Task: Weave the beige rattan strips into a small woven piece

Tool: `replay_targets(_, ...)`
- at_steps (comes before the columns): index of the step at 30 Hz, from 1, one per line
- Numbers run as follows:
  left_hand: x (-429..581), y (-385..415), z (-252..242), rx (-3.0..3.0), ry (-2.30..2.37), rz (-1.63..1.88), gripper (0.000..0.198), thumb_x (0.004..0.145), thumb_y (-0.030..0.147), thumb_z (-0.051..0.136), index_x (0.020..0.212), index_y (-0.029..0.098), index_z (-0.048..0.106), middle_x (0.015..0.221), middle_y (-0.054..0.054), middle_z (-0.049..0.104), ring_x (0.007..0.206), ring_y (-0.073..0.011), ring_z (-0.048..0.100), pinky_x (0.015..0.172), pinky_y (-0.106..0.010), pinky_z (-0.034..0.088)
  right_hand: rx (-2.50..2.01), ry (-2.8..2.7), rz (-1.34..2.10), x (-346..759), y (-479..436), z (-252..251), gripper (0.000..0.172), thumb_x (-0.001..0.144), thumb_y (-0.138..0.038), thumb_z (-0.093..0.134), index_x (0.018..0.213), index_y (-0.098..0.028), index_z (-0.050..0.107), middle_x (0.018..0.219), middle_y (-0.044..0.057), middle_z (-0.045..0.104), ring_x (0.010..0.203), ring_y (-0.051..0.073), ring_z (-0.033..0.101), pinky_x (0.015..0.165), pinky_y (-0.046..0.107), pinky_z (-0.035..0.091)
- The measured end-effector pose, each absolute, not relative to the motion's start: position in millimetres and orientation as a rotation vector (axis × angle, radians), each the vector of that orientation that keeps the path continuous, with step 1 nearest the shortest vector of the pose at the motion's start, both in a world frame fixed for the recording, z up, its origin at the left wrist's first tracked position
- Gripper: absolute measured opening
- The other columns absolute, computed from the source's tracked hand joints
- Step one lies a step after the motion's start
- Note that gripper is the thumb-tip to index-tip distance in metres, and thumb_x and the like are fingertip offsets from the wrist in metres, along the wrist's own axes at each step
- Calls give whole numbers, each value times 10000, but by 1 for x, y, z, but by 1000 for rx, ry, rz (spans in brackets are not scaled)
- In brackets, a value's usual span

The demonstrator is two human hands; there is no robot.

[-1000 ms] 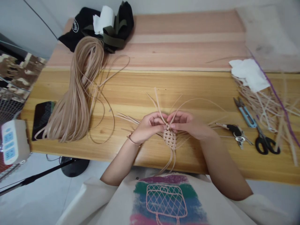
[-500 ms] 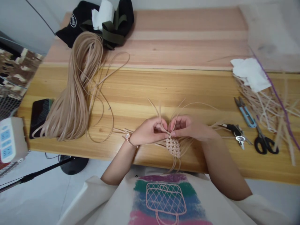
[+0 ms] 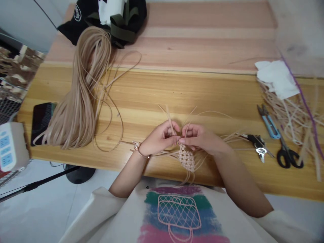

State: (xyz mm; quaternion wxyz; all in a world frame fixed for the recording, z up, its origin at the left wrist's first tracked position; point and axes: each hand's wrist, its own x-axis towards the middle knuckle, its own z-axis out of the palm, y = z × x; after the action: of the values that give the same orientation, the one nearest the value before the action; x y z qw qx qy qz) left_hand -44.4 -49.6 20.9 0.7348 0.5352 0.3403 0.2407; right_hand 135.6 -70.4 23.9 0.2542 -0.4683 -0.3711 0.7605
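Near the front edge of a wooden table (image 3: 157, 89), a knotted beige piece (image 3: 186, 159) sits just on the wearer's side of the grip, left hand (image 3: 160, 137) and right hand (image 3: 204, 139) pinching strands (image 3: 170, 118) at its far end; farther left, a cord bundle (image 3: 76, 104), then a black bag (image 3: 84, 25).

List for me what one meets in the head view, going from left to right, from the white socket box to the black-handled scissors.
White socket box, bundle of cord, left hand, right hand, keys, black-handled scissors.
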Motion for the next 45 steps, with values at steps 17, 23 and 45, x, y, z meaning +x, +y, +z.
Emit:
replay_targets(17,-52,-47,27,1043,826,410,229,743,234,655,851,145,473,530,55,546,442,-54,526,408,-137,398,-1145,-1317,2262,146,-70,29,327,694,-335,701,752,-191,414,622,-46,582,412,16,407,366,142,314)
replay_targets(23,-47,-50,28,1006,872,422,238,741,273,655,861,124,514,578,23,599,454,-59,553,429,-154,431,-1140,-1200,2221,148,-68,27,347,673,-347,731,755,-177,441,590,-57,578,415,19,445,395,147,358)
replay_targets(45,-36,-56,25,987,771,461,479,649,266,724,567,167,263,706,-30,615,583,-75,594,429,-137,402,-1268,-1257,1871,147,-65,33,243,682,-344,715,760,-163,574,555,-23,590,488,82,555,485,207,456)
